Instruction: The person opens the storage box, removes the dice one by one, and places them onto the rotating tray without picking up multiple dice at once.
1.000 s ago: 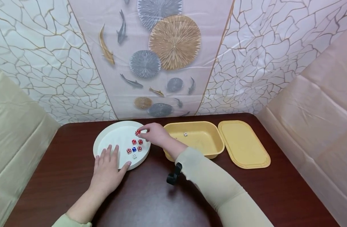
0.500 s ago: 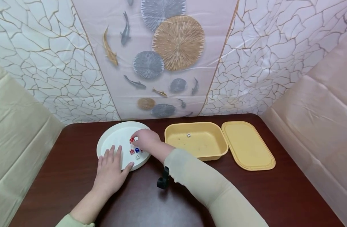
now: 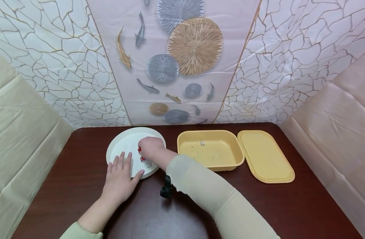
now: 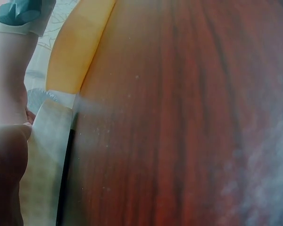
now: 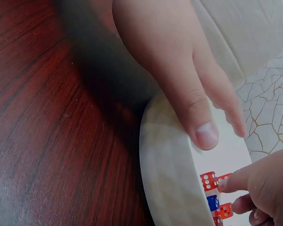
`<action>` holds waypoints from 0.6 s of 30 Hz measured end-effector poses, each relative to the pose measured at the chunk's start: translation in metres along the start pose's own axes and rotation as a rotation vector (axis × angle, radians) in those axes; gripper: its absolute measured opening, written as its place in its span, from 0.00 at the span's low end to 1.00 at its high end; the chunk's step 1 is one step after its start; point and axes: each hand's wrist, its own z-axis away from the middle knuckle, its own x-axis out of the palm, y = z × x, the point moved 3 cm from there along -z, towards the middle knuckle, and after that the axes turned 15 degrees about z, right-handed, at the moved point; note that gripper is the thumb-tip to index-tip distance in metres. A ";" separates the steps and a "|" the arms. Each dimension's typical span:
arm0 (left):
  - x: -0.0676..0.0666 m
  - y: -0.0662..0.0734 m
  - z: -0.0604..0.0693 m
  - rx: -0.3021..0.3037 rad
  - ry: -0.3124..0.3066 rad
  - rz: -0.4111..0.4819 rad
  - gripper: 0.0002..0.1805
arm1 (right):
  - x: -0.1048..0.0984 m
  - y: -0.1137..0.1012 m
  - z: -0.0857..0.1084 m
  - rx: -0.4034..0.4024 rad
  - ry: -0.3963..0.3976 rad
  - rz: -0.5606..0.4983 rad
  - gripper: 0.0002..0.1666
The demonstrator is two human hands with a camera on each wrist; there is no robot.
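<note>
A round white tray (image 3: pixel 121 143) holds several red dice, a blue die (image 5: pixel 212 203) and a clear white die (image 3: pixel 148 164). My left hand (image 3: pixel 119 182) rests on the tray's near-left part, fingers spread, with the thumb at the rim. Over the tray's right side, my right hand (image 3: pixel 152 146) has bent fingers and holds a red die (image 3: pixel 139 150) at its fingertips. In the right wrist view a fingertip touches a red die (image 5: pixel 223 177) beside another red die (image 5: pixel 208 181). The hand hides part of the group in the head view.
Right of the tray stands a yellow box (image 3: pixel 210 164) with a small white die (image 3: pixel 202 143) inside. Its yellow lid (image 3: pixel 266 156) lies flat farther right. Dark brown table (image 3: pixel 134 219) lies below, and patterned cloth (image 3: pixel 66 66) hangs behind.
My right hand has brought the red die from the tray's upper right toward the middle, down beside the other dice. The left hand stays on the tray. The head view has shifted slightly.
</note>
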 end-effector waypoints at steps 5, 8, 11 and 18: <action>0.000 0.000 0.000 -0.003 -0.002 -0.004 0.45 | 0.003 -0.002 -0.002 0.007 -0.004 0.000 0.09; -0.001 0.001 0.000 -0.003 -0.001 -0.005 0.45 | 0.004 -0.002 -0.002 0.007 0.000 0.003 0.09; -0.001 0.001 0.000 -0.005 -0.002 -0.003 0.44 | 0.004 -0.002 -0.002 -0.002 0.002 0.004 0.10; -0.001 0.001 0.000 -0.006 0.000 0.007 0.45 | -0.001 0.004 0.005 -0.001 0.010 -0.040 0.19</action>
